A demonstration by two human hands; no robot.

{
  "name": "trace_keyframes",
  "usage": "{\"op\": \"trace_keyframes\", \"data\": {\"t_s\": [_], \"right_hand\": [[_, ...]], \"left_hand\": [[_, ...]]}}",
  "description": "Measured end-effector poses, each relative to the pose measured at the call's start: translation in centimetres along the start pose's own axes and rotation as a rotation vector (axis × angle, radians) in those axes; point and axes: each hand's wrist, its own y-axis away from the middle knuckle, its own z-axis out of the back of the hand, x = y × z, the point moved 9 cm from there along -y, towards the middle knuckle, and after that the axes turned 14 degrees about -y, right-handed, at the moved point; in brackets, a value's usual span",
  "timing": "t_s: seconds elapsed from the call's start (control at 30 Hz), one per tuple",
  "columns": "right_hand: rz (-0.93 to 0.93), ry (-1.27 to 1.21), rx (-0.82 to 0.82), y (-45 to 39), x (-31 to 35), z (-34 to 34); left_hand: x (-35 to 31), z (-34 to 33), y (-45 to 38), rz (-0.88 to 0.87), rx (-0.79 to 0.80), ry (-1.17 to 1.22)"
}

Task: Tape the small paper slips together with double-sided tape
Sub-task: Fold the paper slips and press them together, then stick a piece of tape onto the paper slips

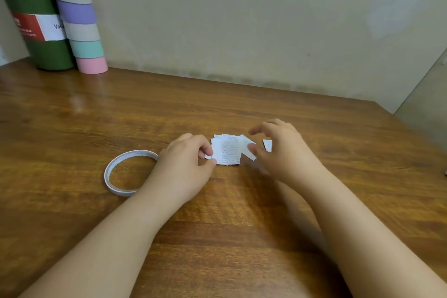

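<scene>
Paper slips (227, 150) lie in a small overlapped pile on the wooden table (242, 237), between the two hands. The left hand (187, 164) pinches the pile's near-left corner with curled thumb and forefinger. The right hand (278, 152) holds a single slip (248, 150) by its thumb tip, tilted against the pile's right edge, its other fingers spread and blurred above. One more slip (267, 145) peeks out behind the right fingers, partly hidden. A tape roll (110, 176) lies flat just behind the left wrist. Far beyond the fingertips, a green flask (36, 19) and a pastel striped tube (77, 19) stand at the wall.
</scene>
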Motion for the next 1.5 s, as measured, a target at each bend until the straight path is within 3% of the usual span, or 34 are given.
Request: {"op": "trace_keyframes", "data": {"t_s": [0.1, 0.2, 0.33, 0.47, 0.57, 0.77, 0.97, 1.23, 1.5], "right_hand": [[0.088, -0.102, -0.065, 1.0, 1.8, -0.8], [0.037, -0.182, -0.027, 1.9, 0.7, -1.8], [-0.017, -0.271, 0.014, 2.0, -0.7, -1.9], [-0.008, -0.328, 0.008, 2.0, -0.3, -1.8], [0.033, -0.353, 0.049, 2.3, 0.5, -2.3], [0.228, -0.419, 0.076, 2.7, 2.7, -2.7], [0.370, -0.477, -0.152, 3.1, 3.6, 0.1], [0.370, -0.513, -0.242, 3.6, 3.8, 1.2], [0.419, -0.472, -0.338, 4.7, 5.6, 1.5]], "left_hand": [[0.9, 1.3, 0.6, 0.043, 0.035, -0.364], [3.2, 1.9, 1.2, 0.135, 0.218, -0.620], [4.5, 2.2, 1.7, 0.171, 0.384, -0.624], [4.2, 2.1, 1.5, 0.103, 0.357, -0.574], [3.4, 2.0, 1.3, 0.043, 0.247, -0.440], [-1.0, 2.5, 1.4, -0.110, 0.121, 0.196], [-1.1, 2.3, 1.2, -0.086, 0.127, 0.587], [-1.5, 1.6, 1.2, -0.114, 0.174, 0.586], [-1.4, 1.2, 1.3, -0.024, 0.052, 0.737]]}}
